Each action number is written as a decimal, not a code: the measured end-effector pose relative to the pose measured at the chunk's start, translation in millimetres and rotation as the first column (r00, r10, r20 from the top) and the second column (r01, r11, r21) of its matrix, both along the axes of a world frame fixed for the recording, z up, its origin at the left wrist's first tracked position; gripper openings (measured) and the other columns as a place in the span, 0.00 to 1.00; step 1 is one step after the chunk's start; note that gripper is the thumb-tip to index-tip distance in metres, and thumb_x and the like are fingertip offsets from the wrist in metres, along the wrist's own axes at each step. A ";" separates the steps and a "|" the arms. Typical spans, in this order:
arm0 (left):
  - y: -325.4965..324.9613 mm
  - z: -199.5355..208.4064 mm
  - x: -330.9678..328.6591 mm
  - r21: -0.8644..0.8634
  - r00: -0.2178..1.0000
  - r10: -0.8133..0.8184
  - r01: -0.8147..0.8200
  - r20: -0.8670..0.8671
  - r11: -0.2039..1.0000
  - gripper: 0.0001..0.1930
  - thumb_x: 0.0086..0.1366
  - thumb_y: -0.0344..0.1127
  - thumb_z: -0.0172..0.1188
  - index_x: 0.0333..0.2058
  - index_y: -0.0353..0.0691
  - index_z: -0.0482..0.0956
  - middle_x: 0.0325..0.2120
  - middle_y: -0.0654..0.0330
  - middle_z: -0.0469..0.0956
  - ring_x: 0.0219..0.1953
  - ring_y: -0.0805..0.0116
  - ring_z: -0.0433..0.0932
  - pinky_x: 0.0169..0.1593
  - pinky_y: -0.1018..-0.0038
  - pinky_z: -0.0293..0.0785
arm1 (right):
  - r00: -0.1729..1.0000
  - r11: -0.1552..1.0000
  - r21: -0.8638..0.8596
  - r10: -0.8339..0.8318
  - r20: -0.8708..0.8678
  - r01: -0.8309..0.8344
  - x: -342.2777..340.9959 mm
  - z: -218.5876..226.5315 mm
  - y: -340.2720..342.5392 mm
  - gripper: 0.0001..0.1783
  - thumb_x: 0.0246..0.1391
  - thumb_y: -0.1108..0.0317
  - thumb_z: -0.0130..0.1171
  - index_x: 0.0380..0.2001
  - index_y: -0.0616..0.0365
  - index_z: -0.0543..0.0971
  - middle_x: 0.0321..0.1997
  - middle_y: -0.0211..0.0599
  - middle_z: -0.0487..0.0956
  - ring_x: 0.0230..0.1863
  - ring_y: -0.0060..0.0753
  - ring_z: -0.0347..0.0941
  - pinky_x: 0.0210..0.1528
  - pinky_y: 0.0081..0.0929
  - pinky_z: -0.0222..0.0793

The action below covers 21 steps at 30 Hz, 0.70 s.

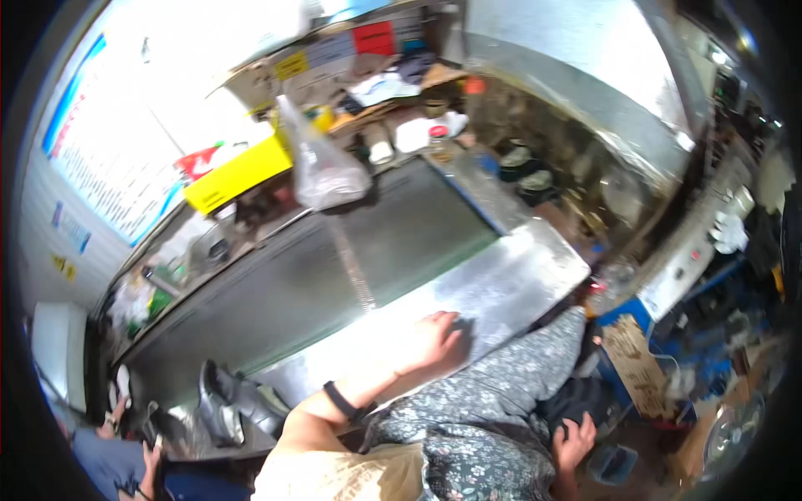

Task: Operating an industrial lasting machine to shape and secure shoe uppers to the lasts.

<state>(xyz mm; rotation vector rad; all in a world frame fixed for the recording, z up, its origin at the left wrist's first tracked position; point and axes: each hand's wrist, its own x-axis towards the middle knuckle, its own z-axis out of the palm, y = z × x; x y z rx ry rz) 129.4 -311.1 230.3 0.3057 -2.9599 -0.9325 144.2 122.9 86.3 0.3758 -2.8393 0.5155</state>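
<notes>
My left hand (439,338) rests on the shiny metal ledge (518,275), palm down, fingers slightly apart and nothing held. A black band circles that wrist. Off to the right, my right hand (575,441) hangs beside the floral apron (476,401), its fingers loosely bent and apart, with nothing visible in them. A pair of black shoes (224,401) stands toward the left end of the ledge, away from both hands. Beyond the ledge runs a wide dark belt (418,225) with a pale seam across it.
At the lower left, a co-worker's hands (150,459) are near more footwear. A plastic bag (326,171) hangs by a yellow box (238,175) behind the belt. A red-capped bottle (439,142) stands farther right. Cardboard (635,363) and a plastic tub (611,464) are at right.
</notes>
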 end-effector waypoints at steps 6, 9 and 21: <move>-136.5 -56.0 223.1 -0.608 0.794 0.591 -0.543 -0.146 0.579 0.34 0.50 0.41 0.69 0.56 0.35 0.70 0.64 0.40 0.60 0.68 0.38 0.54 0.68 0.47 0.53 | 0.969 0.988 0.024 0.142 0.205 -0.150 -36.1 -5.6 -23.9 0.15 0.43 0.60 0.61 0.37 0.49 0.82 0.65 0.50 0.67 0.64 0.58 0.60 0.62 0.52 0.57; -195.3 -33.8 327.0 -0.774 0.493 0.849 -0.608 -0.191 0.179 0.38 0.50 0.45 0.70 0.57 0.36 0.68 0.65 0.43 0.59 0.69 0.39 0.53 0.66 0.44 0.54 | 0.964 0.973 0.061 0.212 0.161 -0.224 -46.9 -15.0 -13.0 0.15 0.44 0.62 0.61 0.38 0.47 0.82 0.65 0.50 0.66 0.62 0.60 0.61 0.58 0.51 0.63; -266.7 -68.0 371.2 -0.343 0.304 0.939 -0.875 0.162 0.343 0.35 0.35 0.40 0.80 0.42 0.28 0.75 0.47 0.43 0.79 0.53 0.47 0.77 0.55 0.62 0.74 | 0.986 0.993 -0.025 0.118 0.121 -0.115 -36.0 16.9 -50.6 0.13 0.40 0.59 0.65 0.32 0.47 0.85 0.63 0.47 0.70 0.66 0.54 0.59 0.65 0.51 0.52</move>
